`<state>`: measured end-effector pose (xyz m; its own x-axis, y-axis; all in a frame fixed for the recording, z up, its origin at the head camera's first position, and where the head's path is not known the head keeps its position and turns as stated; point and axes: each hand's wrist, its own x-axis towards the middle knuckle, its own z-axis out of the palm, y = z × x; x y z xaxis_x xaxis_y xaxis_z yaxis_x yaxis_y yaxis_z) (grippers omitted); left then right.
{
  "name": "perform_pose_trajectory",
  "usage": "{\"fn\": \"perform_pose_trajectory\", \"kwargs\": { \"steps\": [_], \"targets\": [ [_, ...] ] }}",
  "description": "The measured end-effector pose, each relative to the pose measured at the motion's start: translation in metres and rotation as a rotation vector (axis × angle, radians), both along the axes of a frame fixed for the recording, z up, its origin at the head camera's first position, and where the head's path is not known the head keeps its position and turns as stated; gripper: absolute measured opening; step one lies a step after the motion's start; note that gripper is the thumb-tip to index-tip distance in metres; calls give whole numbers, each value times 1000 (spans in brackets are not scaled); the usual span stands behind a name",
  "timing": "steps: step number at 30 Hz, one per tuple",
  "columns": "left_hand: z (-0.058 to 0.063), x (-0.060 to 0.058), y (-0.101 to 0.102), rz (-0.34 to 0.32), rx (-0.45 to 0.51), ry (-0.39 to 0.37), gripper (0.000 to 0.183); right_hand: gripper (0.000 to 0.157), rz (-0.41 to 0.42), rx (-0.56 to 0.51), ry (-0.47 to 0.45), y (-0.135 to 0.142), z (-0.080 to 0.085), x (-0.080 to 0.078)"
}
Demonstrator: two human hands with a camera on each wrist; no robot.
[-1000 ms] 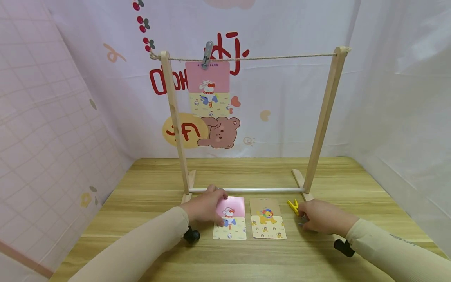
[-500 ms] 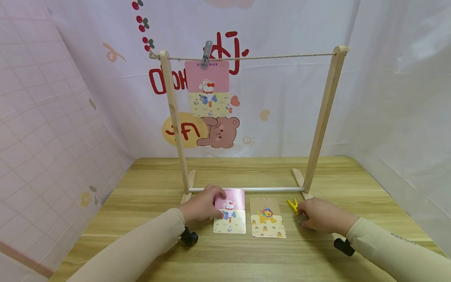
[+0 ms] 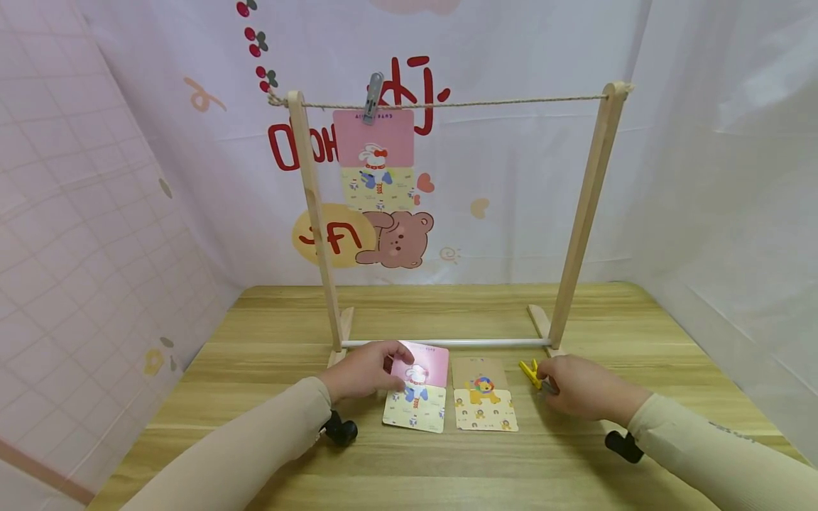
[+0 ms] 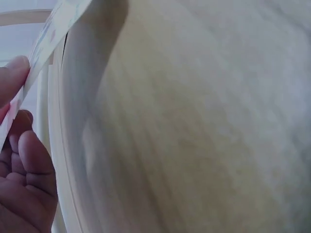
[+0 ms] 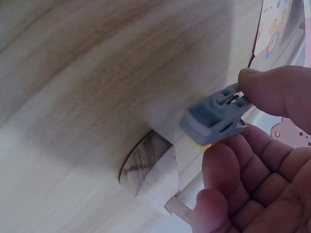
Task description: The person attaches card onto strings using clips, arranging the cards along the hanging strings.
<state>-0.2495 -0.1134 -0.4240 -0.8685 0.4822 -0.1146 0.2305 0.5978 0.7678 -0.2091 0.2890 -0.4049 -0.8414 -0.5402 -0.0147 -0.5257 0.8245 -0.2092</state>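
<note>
My left hand [image 3: 366, 370] pinches the left edge of a card [image 3: 417, 410], pink above and pale yellow below with a white rabbit. The card slants, and in the left wrist view it appears edge-on between thumb and fingers. In the right wrist view, a grey-blue clothespin [image 5: 214, 116] sticks out from between the thumb and fingers of my right hand [image 5: 272, 155]. From the head view, that hand mostly covers it. Close to my right fingertips lies a yellow clothespin [image 3: 530, 372]. A tan card with a lion [image 3: 483, 413] lies flat between the hands.
Behind the cards stands a wooden rack [image 3: 586, 213] with a twine line [image 3: 511, 103] across its top. A matching rabbit card [image 3: 375, 160] hangs there from a grey clothespin [image 3: 373, 99]. A white bar [image 3: 479, 343] joins the rack's feet. Printed cloth [image 3: 543, 234] surrounds the table.
The left hand has raised the rabbit card, which lay flat earlier, and tilted it. My right hand has shifted slightly, with the grey-blue clothespin off the tabletop. The lion card stays put.
</note>
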Motion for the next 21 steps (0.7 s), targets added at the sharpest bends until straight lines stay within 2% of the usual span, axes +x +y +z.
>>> {"fn": "perform_pose_trajectory", "kwargs": {
  "steps": [4, 8, 13, 21],
  "targets": [
    [1, -1, 0, 5, 50, -30, 32, 17, 17, -10, 27, 0, 1, 0],
    [2, -1, 1, 2, 81, -28, 30, 18, 26, -34, 46, -2, 2, 0],
    [5, -1, 2, 14, 106, -27, 27, 14, -3, -60, 40, -5, 4, 0],
    [12, -2, 6, 46, 185, -30, 27, 17, -36, -85, 82, -8, 9, -2]
  ]
}}
